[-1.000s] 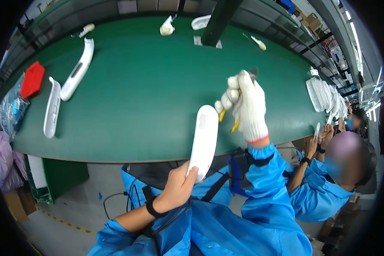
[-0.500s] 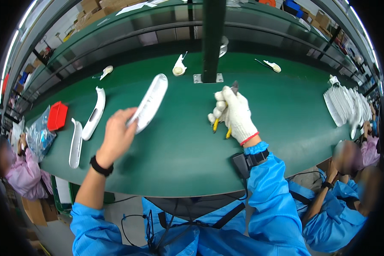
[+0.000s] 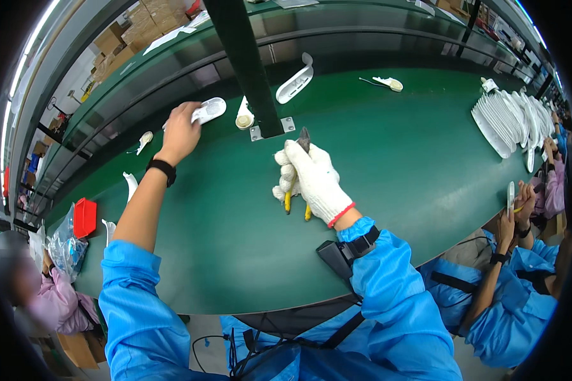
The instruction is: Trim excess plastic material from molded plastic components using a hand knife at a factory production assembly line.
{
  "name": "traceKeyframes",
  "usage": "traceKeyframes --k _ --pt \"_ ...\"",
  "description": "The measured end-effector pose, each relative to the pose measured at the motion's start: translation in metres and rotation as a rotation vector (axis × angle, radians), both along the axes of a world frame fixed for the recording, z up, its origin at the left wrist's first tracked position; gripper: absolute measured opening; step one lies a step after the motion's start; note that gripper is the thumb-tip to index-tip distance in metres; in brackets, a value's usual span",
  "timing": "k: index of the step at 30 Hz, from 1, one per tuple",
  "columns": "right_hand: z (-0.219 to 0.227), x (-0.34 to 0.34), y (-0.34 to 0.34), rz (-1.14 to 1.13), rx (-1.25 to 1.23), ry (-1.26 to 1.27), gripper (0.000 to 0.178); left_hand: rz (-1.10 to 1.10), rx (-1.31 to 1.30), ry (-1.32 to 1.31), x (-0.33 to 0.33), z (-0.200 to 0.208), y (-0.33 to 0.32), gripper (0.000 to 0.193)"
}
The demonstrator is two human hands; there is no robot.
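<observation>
Near the far side of the green work table, my bare left hand (image 3: 180,132) is closed on a white curved plastic shell (image 3: 211,110); its rounded end shows small perforations, and my fingers hide the rest. My right hand (image 3: 316,183), in a white knitted glove, is closed around yellow-handled pliers (image 3: 304,137), their dark jaws pointing away from me. Just right of the held shell lies a small white part with a round disc (image 3: 245,118). Beyond the post, another white curved shell (image 3: 295,85) lies tilted on the table.
A dark green post (image 3: 243,63) rises from a bolted base. A stack of white shells (image 3: 502,127) stands at right, a red tray (image 3: 85,218) and a clear bag (image 3: 67,246) at left. My left forearm partly covers two shells. Co-workers sit on both sides.
My left hand has carried the shell away from me, to the table's far side left of the post, and lowered it. My right hand still grips the pliers. The view has shifted.
</observation>
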State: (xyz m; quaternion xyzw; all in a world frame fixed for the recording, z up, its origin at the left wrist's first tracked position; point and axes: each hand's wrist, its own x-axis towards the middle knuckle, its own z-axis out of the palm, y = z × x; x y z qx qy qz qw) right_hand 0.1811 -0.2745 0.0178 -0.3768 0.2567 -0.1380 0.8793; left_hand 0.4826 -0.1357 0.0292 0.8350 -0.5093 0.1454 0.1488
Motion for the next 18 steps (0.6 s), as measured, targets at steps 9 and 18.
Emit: traceKeyframes --k 9,18 --pt "-0.005 0.006 -0.01 -0.365 0.356 -0.091 0.031 -0.486 -0.132 0.264 -0.139 0.007 -0.064 0.014" --pt "0.0 -0.003 -0.032 -0.6 0.463 -0.136 0.031 -0.256 0.156 0.19 -0.151 -0.018 -0.194 0.035"
